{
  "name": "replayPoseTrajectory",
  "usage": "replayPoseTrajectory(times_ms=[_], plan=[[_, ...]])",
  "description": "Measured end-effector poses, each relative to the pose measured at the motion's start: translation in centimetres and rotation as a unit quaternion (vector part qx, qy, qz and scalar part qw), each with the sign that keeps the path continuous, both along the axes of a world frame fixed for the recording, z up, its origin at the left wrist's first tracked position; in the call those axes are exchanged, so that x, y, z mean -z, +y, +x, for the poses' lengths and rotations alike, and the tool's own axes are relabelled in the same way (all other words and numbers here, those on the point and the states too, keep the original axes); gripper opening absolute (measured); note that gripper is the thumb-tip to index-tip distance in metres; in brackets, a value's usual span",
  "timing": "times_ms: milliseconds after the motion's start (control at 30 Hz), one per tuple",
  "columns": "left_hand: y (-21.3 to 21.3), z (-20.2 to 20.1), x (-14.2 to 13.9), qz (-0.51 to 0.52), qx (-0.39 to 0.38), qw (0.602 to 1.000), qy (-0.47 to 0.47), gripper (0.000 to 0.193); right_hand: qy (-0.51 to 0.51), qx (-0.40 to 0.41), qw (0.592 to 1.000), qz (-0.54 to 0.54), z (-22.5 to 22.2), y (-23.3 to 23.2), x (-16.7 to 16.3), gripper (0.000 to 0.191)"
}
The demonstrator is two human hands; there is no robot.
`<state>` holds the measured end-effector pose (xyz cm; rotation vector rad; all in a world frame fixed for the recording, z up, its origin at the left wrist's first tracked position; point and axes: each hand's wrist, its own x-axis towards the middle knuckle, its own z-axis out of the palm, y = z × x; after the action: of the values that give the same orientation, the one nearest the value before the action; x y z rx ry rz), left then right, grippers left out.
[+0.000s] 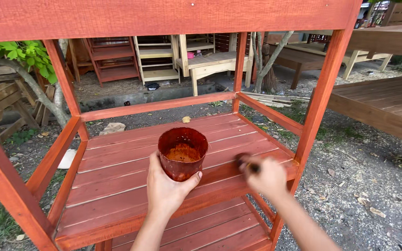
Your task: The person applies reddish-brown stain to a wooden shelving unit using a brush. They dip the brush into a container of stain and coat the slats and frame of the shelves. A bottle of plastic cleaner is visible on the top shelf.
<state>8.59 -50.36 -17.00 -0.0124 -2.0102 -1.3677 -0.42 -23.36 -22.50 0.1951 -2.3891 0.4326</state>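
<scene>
Left hand grasps stain-smeared cup; right hand, blurred, clenched around a dark brush on the red slatted shelf, shelf post just beyond its fingers.

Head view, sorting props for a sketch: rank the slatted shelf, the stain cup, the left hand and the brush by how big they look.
1. Slatted shelf, by far.
2. Stain cup and left hand: look alike, no ranking.
3. Brush: blurred, mostly hidden in the right hand.
</scene>
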Motion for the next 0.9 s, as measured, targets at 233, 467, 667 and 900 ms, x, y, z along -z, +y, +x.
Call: replayPoseTrajectory(times_ms=[233,467,667,900], plan=[[0.4,-1.8,0.8,-0.051,0.008,0.999,0.001,0.101,-0.067,0.135,0.989,0.001,-1.3,6.9,-1.1,0.032],[0.2,-3.1,3.4,-0.083,0.028,0.995,0.043,0.097,-0.134,0.037,0.987,-0.076,-0.6,5.8,-0.2,0.033],[0.4,-4.4,3.4,-0.128,0.035,0.989,0.062,0.099,-0.108,-0.298,0.863,-0.393,2.8,4.5,-9.6,0.031],[2.7,-3.8,1.8,-0.193,0.053,0.978,0.049,0.095,-0.212,-0.322,0.917,-0.103,2.0,-6.0,-9.9,0.025]])
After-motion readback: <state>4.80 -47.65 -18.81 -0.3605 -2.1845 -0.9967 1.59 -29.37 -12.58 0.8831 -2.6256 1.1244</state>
